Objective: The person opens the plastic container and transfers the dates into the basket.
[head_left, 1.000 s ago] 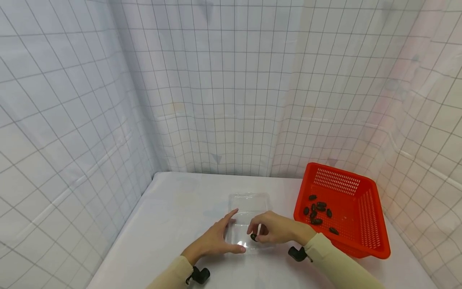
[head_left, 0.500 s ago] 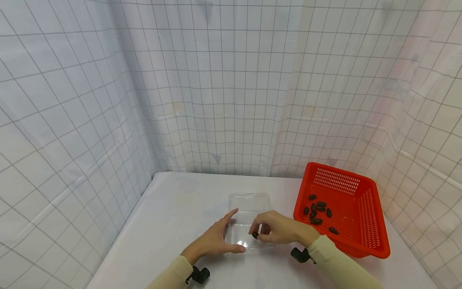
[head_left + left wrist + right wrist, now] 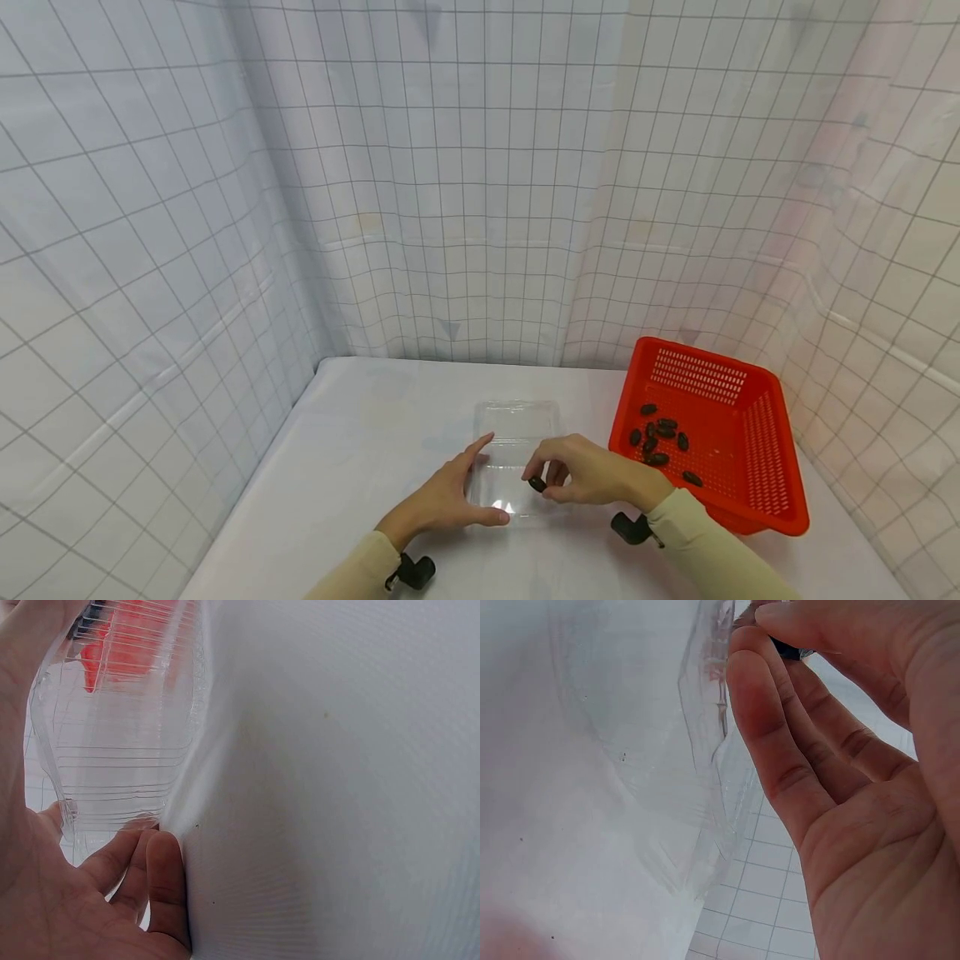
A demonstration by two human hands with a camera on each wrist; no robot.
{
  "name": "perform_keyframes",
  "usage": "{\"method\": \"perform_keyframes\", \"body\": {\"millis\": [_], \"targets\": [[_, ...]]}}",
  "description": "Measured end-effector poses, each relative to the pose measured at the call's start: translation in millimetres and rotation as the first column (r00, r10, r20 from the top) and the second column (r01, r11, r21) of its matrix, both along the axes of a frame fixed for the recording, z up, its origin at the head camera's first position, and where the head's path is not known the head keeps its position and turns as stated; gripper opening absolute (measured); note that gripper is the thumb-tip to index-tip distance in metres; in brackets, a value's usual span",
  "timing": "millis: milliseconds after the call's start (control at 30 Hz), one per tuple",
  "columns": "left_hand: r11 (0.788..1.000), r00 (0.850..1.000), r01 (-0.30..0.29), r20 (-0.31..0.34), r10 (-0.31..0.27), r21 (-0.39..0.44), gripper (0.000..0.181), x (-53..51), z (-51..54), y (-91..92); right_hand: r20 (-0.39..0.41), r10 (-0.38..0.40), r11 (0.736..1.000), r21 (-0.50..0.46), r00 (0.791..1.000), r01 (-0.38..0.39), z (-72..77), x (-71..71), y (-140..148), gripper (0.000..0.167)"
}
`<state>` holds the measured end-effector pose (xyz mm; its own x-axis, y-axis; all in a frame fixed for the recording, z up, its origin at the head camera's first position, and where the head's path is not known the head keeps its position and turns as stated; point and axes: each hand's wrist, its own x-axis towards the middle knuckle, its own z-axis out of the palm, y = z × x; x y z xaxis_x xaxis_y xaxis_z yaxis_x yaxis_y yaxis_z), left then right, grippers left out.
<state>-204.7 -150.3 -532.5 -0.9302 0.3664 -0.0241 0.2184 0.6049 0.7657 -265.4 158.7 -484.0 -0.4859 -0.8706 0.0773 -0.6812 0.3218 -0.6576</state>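
Observation:
A clear plastic box (image 3: 498, 482) with its lid (image 3: 517, 419) laid back lies on the white table. My left hand (image 3: 442, 497) is spread along the box's left side, thumb at the near edge; in the left wrist view its fingertips touch the clear wall (image 3: 124, 727). Between thumb and index finger, my right hand (image 3: 583, 472) pinches a small dark oval object (image 3: 537, 484) over the box's right part. Only a dark, shiny bit of this object (image 3: 786, 649) shows in the right wrist view; fingers cover the rest.
To the right stands a red slotted plastic basket (image 3: 791, 492) with several similar dark ovals (image 3: 666, 432), mostly grouped at its left side. White gridded sheets (image 3: 480, 208) enclose the table (image 3: 375, 425) at the back and both sides.
My right hand, still pinching the dark oval, has shifted slightly right and away from me. The left hand, the box and the ovals in the basket stay as they were.

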Motion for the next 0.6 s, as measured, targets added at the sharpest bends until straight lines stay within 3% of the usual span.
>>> {"method": "perform_keyframes", "body": {"millis": [367,600], "targets": [[1.0,1.0,0.005,-0.002,-0.005,-0.003,0.129,-1.2,-2.1,-0.7,-0.004,-0.036,0.999,0.002,0.999,0.036,8.5,1.7,10,0.027],[1.0,1.0,0.005,-0.004,-0.005,-0.005,0.129,-2.1,-3.1,-0.2,-0.051,-0.059,0.998,-0.008,0.997,0.058,13.3,1.8,17,0.027]]}}
